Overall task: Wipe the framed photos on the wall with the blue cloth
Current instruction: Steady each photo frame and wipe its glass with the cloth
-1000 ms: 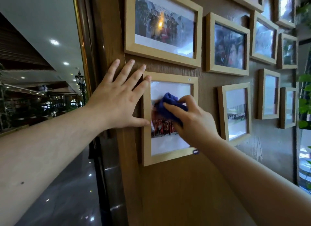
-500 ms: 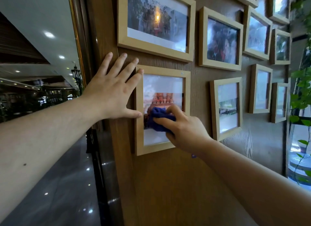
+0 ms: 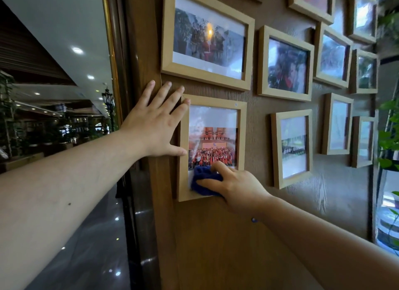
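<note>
Right now the right hand [image 3: 237, 186], grip clamped on the blue cloth [image 3: 205, 179], presses it against the lower glass of the wooden photo frame [image 3: 242, 138] while the left hand [image 3: 155, 123], fingers spread apart, lies flat against its left edge.

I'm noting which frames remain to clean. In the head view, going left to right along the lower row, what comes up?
left hand → frame being wiped, with blue cloth in right hand → second frame → third frame → fourth frame

Lit softly from the bright window [image 3: 387, 205] at right; yellow lamp glare on the large light-wood framed photo [image 3: 208, 35]; motion blur right of it; wide-angle bending at edges.
</note>
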`<state>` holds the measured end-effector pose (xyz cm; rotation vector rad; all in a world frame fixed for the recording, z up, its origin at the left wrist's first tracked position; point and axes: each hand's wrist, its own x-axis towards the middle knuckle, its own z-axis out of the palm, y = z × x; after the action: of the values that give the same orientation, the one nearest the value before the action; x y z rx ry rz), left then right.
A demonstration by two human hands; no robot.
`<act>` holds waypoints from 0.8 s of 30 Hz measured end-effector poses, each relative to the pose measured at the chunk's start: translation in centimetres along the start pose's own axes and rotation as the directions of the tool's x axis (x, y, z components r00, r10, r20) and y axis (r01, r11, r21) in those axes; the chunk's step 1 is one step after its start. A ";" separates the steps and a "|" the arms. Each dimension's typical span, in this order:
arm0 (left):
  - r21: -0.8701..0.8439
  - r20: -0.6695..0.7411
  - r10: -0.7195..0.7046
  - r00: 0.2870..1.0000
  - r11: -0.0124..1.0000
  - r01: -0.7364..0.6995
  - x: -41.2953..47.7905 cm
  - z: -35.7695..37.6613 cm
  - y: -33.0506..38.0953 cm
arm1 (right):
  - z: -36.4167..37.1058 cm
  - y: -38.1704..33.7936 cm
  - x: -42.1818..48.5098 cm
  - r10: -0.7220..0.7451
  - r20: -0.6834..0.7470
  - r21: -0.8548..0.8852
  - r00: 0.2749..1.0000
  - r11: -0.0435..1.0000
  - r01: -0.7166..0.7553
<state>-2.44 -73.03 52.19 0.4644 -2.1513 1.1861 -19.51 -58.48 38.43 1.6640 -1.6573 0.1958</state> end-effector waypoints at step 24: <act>-0.209 -0.193 -0.314 0.930 0.939 0.274 7.4 -4.5 -5.8 | -14.1 10.9 11.5 0.216 -0.518 0.053 0.828 0.974 -0.221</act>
<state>-3.04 -72.35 62.53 0.5271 -1.8930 0.8273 -22.12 -57.62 59.43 1.2551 -1.4111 0.6920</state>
